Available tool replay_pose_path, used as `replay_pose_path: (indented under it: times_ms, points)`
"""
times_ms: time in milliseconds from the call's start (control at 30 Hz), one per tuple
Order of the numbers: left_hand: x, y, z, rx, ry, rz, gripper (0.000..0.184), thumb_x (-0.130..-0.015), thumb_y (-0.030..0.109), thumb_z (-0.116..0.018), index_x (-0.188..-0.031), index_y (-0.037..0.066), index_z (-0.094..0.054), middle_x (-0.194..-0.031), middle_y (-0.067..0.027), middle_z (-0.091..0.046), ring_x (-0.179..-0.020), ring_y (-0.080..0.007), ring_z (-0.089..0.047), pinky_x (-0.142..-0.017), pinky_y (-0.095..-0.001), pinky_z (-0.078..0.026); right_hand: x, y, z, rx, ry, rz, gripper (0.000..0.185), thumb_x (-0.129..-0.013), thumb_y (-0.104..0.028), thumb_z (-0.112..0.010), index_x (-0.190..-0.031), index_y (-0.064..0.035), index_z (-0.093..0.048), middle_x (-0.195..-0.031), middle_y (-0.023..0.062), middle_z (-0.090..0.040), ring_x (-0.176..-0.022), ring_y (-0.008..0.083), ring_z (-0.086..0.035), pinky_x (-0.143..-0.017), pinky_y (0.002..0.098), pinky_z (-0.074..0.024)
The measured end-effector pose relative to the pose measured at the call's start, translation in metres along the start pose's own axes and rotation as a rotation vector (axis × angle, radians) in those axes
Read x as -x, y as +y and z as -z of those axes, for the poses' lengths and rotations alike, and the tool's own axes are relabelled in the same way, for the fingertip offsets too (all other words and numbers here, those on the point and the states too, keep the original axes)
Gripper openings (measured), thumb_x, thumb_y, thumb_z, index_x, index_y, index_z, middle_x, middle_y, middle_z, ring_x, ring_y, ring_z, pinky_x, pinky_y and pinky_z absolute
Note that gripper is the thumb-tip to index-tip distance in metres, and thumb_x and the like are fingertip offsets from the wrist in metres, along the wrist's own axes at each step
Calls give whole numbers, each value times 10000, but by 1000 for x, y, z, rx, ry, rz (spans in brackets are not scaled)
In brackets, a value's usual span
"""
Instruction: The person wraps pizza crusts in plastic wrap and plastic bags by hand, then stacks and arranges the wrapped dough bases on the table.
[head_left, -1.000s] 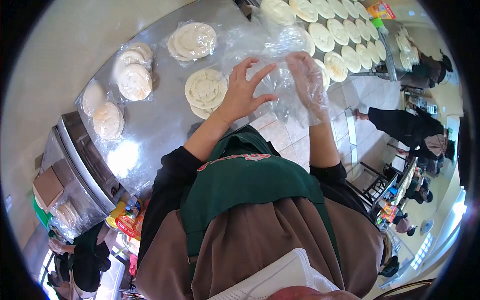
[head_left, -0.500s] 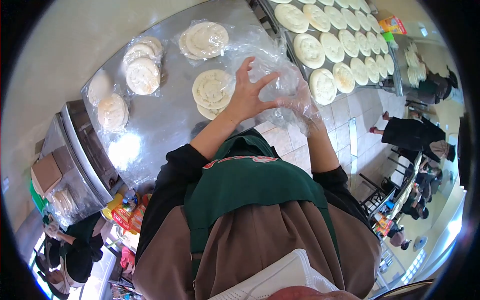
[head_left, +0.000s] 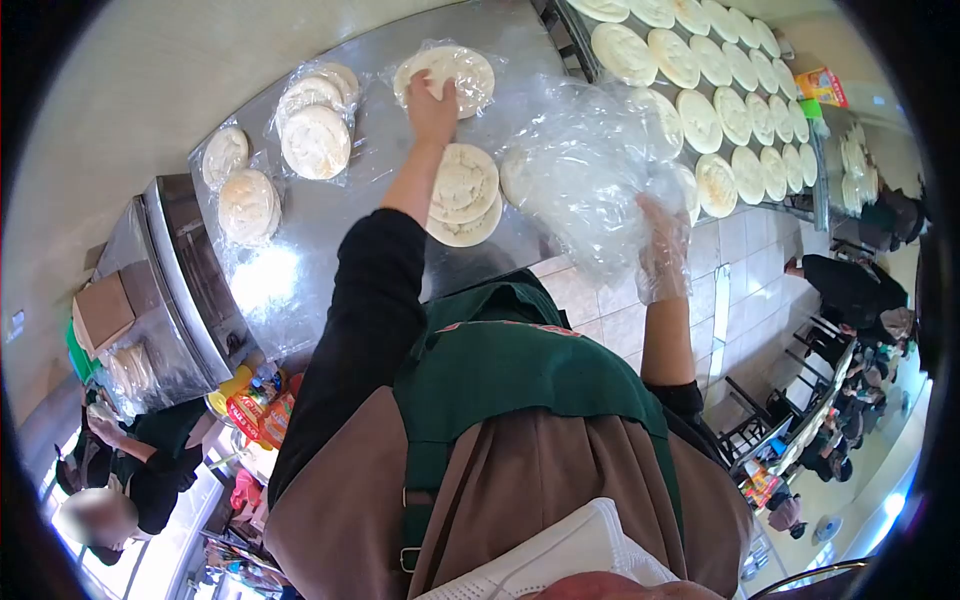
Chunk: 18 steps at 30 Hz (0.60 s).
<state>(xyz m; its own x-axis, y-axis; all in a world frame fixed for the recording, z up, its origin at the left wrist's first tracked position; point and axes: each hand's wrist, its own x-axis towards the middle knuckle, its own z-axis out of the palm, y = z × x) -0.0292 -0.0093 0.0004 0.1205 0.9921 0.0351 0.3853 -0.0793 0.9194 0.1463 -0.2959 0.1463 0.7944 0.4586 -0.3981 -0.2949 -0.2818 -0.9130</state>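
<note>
My left hand [head_left: 433,108] is bare and reaches across the metal table, its fingers apart on a round flatbread [head_left: 470,78] that lies on clear plastic. My right hand [head_left: 663,245] wears a clear plastic glove and is closed on a large, crumpled clear plastic bag [head_left: 585,165], which is spread open over the table's right edge. Between my hands, two overlapping flatbreads [head_left: 463,185] lie bare on the metal. Part of another flatbread shows beside the bag. The plastic partly hides my right fingers.
Plastic-wrapped flatbreads [head_left: 315,140] lie in groups on the left of the metal table [head_left: 380,180]. Rows of flatbreads [head_left: 720,185] fill a rack at the right. A cardboard piece [head_left: 103,313] rests on the lower-left counter. Other people work at both sides.
My hands were close together at the plastic; now they are apart. My left hand has moved up and left onto a flatbread. The bag in my right hand is spread wider.
</note>
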Motion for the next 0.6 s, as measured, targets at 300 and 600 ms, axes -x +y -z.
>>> replay_pose_path:
  times_ms: [300, 600]
  points:
    - [-49, -35, 6, -723, -180, 145, 761, -646, 474, -749, -1240, 78, -487, -1206, -200, -514, -1166, -344, -467, -957, -550, -357, 23, -55, -11, 196, 125, 371, 671, -771, 34, -587, -1385, -50, -330, -1278, 144, -484, -1140, 213, -471, -929, 319, -402]
    - [-29, -10, 41, 311, -457, 384, 471, -731, 145, -707, -1155, 70, -514, -990, -93, -608, -831, -182, -602, -655, -284, -477, 6, -67, 9, 573, -67, 763, 727, -689, 146, -388, -1355, -139, -448, -1426, 197, -339, -1308, 303, -349, -1026, 336, -318]
